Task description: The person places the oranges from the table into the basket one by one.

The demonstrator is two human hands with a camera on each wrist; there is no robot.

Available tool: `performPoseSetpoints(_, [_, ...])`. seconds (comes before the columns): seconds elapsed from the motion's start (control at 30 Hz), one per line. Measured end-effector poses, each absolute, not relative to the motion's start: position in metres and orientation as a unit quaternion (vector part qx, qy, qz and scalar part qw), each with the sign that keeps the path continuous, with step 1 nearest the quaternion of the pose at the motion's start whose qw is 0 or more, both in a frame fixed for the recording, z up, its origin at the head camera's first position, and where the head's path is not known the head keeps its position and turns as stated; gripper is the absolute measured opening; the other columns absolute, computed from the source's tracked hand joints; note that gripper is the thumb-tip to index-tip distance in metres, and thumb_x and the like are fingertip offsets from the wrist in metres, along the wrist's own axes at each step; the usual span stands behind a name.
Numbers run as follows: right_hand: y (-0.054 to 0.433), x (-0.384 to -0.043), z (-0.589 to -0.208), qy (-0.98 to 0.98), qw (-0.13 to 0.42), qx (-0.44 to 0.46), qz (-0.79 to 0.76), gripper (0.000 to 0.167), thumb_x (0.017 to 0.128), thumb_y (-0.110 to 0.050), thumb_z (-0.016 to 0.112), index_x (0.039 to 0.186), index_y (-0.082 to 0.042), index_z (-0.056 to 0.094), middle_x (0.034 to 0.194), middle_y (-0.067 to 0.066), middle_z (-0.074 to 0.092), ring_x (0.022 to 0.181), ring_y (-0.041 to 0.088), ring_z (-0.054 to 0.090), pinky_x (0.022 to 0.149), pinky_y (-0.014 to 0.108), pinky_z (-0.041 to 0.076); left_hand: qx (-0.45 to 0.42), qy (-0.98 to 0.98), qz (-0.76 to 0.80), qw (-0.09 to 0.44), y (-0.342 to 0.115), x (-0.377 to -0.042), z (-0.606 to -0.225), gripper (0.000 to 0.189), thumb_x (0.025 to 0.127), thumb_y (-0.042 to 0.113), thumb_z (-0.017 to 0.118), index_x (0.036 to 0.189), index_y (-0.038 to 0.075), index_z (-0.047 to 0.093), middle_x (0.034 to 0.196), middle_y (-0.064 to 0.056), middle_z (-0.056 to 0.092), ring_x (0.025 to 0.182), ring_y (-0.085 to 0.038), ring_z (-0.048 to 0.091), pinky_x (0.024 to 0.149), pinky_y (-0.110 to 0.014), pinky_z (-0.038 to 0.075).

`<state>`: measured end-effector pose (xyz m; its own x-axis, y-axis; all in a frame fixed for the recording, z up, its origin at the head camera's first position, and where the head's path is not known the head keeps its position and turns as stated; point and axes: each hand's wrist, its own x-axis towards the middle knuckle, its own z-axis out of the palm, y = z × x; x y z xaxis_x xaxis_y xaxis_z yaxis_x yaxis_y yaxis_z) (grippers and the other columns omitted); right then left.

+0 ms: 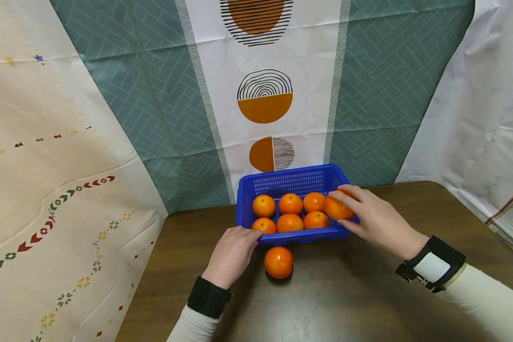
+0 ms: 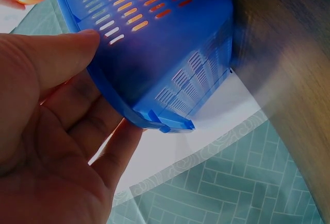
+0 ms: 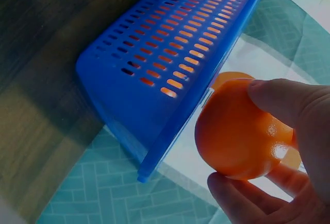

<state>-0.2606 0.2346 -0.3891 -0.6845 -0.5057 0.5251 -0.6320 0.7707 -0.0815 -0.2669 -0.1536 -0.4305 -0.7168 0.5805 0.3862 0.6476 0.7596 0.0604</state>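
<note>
A blue plastic basket [image 1: 288, 181] with slotted walls stands on the table against the cloth backdrop. Several oranges [image 1: 290, 204] lie in it in two rows. At its near left corner my left hand [image 1: 234, 252] grips the rim; in the left wrist view the thumb [image 2: 77, 46] presses on the outer side and the fingers reach behind the rim. My right hand [image 1: 378, 219] holds an orange [image 3: 240, 131] between thumb and fingers at the right end of the basket, above rim height in the right wrist view. One more orange [image 1: 278, 262] sits on the table in front of the basket.
The brown wooden table [image 1: 325, 304] reaches out on both sides of the basket. Behind it hangs a green and white patterned cloth [image 1: 376, 85]. An embroidered cream cloth [image 1: 47, 180] borders the left side, a pale cloth [image 1: 491, 142] the right.
</note>
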Motion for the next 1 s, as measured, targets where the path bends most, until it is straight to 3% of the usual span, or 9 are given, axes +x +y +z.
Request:
performPoseSetpoints(0.67, [0.234,-0.285,-0.387,-0.932,0.185,0.288,0.117,0.067,0.092,-0.017,0.093,0.152,-0.009,0.064,0.15,0.024,0.058,0.124,0.046,0.065,0.097,0.063,0.061,-0.328,-0.924,-0.103,0.164,-0.154,-0.266,-0.43,0.027,0.1,0.012,0.083,0.126,0.013,0.08,0.114,-0.002,0.083,0.106,-0.023,0.075,0.11,-0.048,0.056])
performPoseSetpoints(1.0, [0.23,-0.296,-0.391,-0.938,0.164,0.294,0.083,0.065,0.092,-0.017,0.093,0.15,-0.007,0.066,0.144,0.027,0.061,0.118,0.047,0.068,0.095,0.062,0.062,-0.326,-0.925,-0.107,0.161,-0.154,-0.266,-0.429,0.027,0.1,0.013,0.083,0.127,0.013,0.08,0.115,-0.002,0.083,0.106,-0.023,0.075,0.11,-0.047,0.056])
